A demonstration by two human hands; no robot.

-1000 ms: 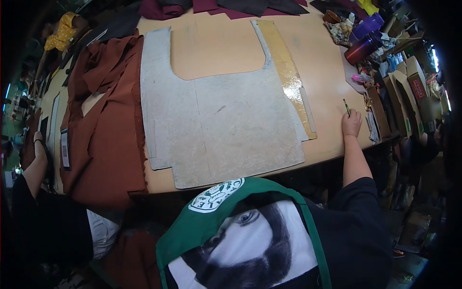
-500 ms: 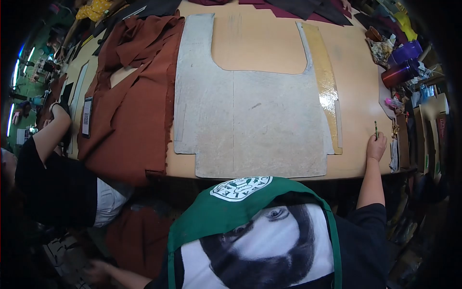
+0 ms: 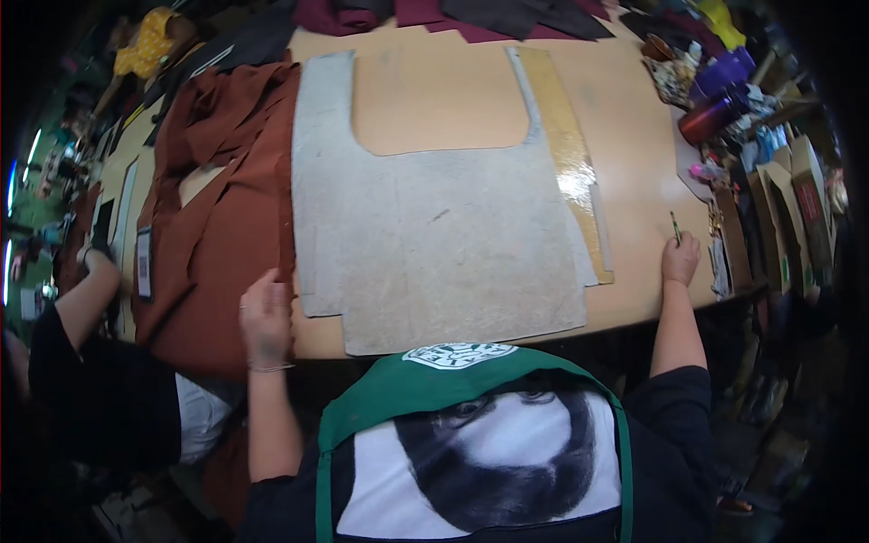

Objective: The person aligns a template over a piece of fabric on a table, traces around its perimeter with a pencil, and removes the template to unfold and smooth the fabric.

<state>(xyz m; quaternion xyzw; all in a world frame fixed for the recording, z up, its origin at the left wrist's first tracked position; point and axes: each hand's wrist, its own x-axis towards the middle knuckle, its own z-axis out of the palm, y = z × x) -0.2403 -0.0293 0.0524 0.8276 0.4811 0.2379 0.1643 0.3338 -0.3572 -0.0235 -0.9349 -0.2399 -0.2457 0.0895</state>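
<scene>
My left hand (image 3: 265,319) is over the right edge of the rust-brown fabric (image 3: 222,290), fingers stretched upward and slightly blurred, holding nothing. Whether it touches the cloth, I cannot tell. At the right side of the table, my right hand (image 3: 681,259) is closed around a thin green pencil (image 3: 675,226) that points up and away. Between both hands lies a large grey pattern board (image 3: 444,244) with a deep U-shaped cutout at its far side. A glossy yellowish strip (image 3: 563,136) lies along the board's right edge.
A co-worker's arm (image 3: 95,290) reaches onto the table at the left. A phone-like rectangular object (image 3: 144,262) rests on the brown fabric. Maroon and dark cloth (image 3: 434,20) lies along the far edge. A tumbler (image 3: 711,116) and cardboard boxes (image 3: 801,204) stand at right.
My left hand has risen from low beside my body to the brown fabric's edge. My right hand still holds the pencil. The view has shifted, moving the table contents leftward.
</scene>
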